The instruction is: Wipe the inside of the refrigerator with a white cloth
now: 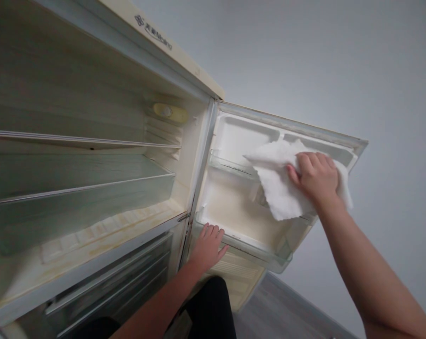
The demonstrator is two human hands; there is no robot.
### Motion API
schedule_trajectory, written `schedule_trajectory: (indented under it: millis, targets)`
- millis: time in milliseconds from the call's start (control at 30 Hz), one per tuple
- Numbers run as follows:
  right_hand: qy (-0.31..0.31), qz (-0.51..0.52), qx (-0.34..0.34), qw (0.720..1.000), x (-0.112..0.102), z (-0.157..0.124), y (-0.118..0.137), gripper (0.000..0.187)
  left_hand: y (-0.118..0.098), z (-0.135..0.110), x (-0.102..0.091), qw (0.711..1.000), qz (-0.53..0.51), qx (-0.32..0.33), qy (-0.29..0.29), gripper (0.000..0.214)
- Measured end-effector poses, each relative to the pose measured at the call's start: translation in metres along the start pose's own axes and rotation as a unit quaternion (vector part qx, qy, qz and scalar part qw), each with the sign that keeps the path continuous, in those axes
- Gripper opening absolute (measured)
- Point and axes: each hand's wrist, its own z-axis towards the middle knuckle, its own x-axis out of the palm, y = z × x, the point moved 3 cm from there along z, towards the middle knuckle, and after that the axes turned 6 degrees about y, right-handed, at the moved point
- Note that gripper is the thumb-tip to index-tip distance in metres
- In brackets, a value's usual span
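A white paper towel (278, 181) hangs bunched from my right hand (317, 176), whose fingers curl around it. It lies in front of the upper part of the open refrigerator door (234, 193) and covers part of the upper door shelf (230, 164). Lower down, my left hand (209, 245) rests with fingers extended on the edge of the clear lower door shelf (255, 252), near the hinge side. Nothing is held in it.
To the left stands the refrigerator's open compartment, with a shelf edge (75, 140) and a clear drawer (128, 195). Yellowish stains mark its floor (107, 245). Below, a second door (234, 278) also stands open. My knee (213, 306) is beneath, and a pale wall (385, 84) lies behind.
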Motion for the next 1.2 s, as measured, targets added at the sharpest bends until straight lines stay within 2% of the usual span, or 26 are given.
schedule_trajectory:
  millis: [167, 300, 467, 567, 733, 833, 1000, 1100, 1200]
  targets:
    - [-0.017, -0.06, 0.036, 0.997, 0.01, -0.038, -0.05, 0.046, -0.003, 0.0, 0.002, 1.0, 0.0, 0.003, -0.001, 0.037]
    - [-0.041, -0.026, 0.028, 0.998, 0.017, -0.053, -0.065, 0.051, -0.005, 0.0, 0.005, 1.0, -0.004, 0.003, -0.01, 0.041]
    - [-0.028, -0.057, 0.056, 0.996, 0.019, -0.042, -0.046, 0.045, -0.006, -0.001, 0.009, 1.0, 0.002, 0.002, -0.006, 0.044]
    - [-0.028, -0.085, 0.069, 0.994, 0.017, -0.024, -0.018, 0.04, -0.005, -0.001, 0.008, 1.0, 0.003, 0.0, -0.002, 0.046]
    - [-0.036, -0.047, 0.081, 0.995, 0.016, 0.009, 0.034, 0.033, -0.005, -0.002, 0.005, 1.0, 0.007, 0.001, 0.013, 0.047]
    - [-0.043, -0.021, 0.101, 0.994, 0.015, 0.017, 0.051, 0.03, -0.005, -0.002, 0.003, 1.0, 0.006, 0.003, 0.018, 0.047]
    - [-0.028, -0.017, 0.071, 0.997, 0.014, 0.011, 0.046, 0.044, -0.004, -0.002, 0.002, 1.0, 0.006, 0.007, 0.025, 0.046]
    - [-0.018, -0.037, 0.045, 0.998, 0.015, 0.001, 0.032, 0.052, -0.003, -0.002, 0.002, 1.0, 0.005, 0.006, 0.026, 0.046]
    - [-0.038, -0.089, 0.048, 0.994, 0.016, -0.012, 0.011, 0.051, -0.003, -0.002, 0.001, 1.0, 0.002, 0.004, 0.028, 0.045]
